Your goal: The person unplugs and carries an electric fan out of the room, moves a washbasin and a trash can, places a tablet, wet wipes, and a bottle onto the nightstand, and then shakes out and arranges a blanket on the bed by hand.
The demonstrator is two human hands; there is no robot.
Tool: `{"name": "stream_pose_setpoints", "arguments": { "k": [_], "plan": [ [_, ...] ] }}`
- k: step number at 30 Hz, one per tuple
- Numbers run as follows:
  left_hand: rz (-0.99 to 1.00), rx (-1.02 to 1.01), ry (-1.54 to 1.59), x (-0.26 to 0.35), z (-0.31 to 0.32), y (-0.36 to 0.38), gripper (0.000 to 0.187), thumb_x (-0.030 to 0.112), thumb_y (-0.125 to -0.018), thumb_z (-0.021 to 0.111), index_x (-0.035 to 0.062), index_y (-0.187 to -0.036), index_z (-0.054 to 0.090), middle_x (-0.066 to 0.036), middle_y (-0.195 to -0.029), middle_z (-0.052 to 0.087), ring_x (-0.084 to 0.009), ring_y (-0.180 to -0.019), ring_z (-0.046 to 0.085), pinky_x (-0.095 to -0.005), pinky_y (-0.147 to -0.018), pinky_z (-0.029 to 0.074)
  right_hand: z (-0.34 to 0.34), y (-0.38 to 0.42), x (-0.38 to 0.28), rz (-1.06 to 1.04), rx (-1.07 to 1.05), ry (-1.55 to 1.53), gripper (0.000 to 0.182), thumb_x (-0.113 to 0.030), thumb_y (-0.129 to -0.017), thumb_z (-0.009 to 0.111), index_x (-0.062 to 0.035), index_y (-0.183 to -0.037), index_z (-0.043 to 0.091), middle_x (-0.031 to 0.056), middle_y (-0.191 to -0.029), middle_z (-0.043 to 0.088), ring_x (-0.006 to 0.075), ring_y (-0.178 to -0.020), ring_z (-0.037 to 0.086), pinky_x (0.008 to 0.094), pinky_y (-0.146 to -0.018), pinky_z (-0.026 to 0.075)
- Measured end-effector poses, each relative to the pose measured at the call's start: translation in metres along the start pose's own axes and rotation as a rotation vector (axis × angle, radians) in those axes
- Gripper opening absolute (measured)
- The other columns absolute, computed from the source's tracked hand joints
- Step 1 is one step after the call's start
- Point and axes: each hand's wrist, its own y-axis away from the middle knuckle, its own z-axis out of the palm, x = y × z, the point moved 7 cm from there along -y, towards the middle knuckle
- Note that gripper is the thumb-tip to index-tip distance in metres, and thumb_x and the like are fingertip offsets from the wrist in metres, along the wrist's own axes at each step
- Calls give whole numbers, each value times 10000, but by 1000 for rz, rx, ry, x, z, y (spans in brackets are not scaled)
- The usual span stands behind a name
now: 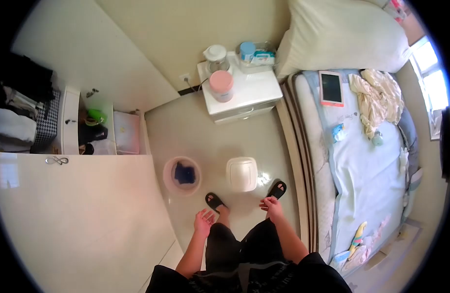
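My left hand [204,222] hangs beside my left knee, its fingers apart and nothing in them. Over my right leg, my right hand [271,206] is held with loosely bent fingers and no object showing in it. A pale pink round bucket [168,183] stands on the floor ahead of my left hand. Dark blue cloth [184,173] lies inside it. Between the bucket and the bed is a white, square-topped stool or bin [242,174]. My feet are in black sandals [214,200], just behind these two things.
On the right, a bed [364,171] carries a tablet [331,89], crumpled cloth [378,100] and a large pillow [347,36]. A white nightstand [244,95] holds a pink-lidded tub [221,86] and a kettle [216,56]. An opened wardrobe door [83,205] is at left.
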Motion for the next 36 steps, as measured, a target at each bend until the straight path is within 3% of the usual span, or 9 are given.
{"name": "stream_pose_setpoints", "arguments": {
  "k": [6,13,18,21,22,25,28,31,36],
  "plan": [
    [75,-48,-78,-59,120,22,325,395,-998,417,132,-1142,541,-84,-1116,632,-265,-988,614,-391,-837,487,-77,11,-74,-112,-105,167,145,-165,-924,639,-25,-952,669,51,-863,689,142,-772,649,275,-690,515],
    [201,-242,-267,-104,272,57,348,391,-1027,381,106,-946,564,-88,-1162,645,-241,-984,628,-367,-810,493,-165,38,-176,-234,-155,297,178,-184,-921,646,-10,-933,684,60,-848,689,123,-778,640,266,-698,506],
    [255,-367,-386,-110,367,76,508,455,-1026,342,106,-708,533,-116,-1215,637,-233,-1009,633,-352,-825,493,-207,50,-217,-243,-148,126,203,-225,-976,545,-36,-921,592,77,-906,693,149,-800,643,293,-697,498],
    [264,-439,-419,-106,411,78,522,467,-1024,331,111,-686,508,-124,-1212,641,-237,-1023,632,-346,-832,488,-225,51,-234,-200,-110,75,275,-281,-998,492,-45,-891,583,84,-895,694,160,-801,646,300,-699,498],
    [284,-502,-436,-103,425,79,597,539,-1007,293,97,-754,605,-124,-1206,646,-229,-1038,628,-343,-861,467,-229,50,-243,-273,-82,135,363,-387,-1003,449,-83,-853,581,76,-826,688,167,-769,664,310,-677,503],
    [183,-560,-452,-99,465,77,682,593,-991,223,81,-1029,673,-113,-1229,636,-218,-1060,612,-348,-884,442,-242,38,-259,-268,-8,103,373,-391,-999,456,-84,-833,588,74,-765,677,168,-717,658,302,-657,494],
    [153,-473,-472,-89,496,47,720,632,-970,168,126,-1319,543,-96,-1272,610,-225,-1100,581,-359,-918,412,-255,15,-279,-277,29,153,454,-418,-992,470,-67,-732,596,73,-671,652,153,-630,624,287,-627,471],
    [198,-448,-462,-68,531,14,706,621,-972,168,144,-1467,328,-80,-1307,587,-208,-1150,544,-358,-925,395,-251,-2,-315,-270,58,272,568,-479,-985,452,-53,-634,586,92,-629,642,148,-611,613,283,-617,462],
    [145,-270,-469,-21,591,-36,681,575,-984,164,124,-1470,319,-63,-1295,601,-200,-1209,499,-379,-1012,323,-228,-60,-360,-111,75,421,712,-571,-976,379,-24,-573,592,129,-618,645,169,-603,612,291,-618,462]
  ]
}}
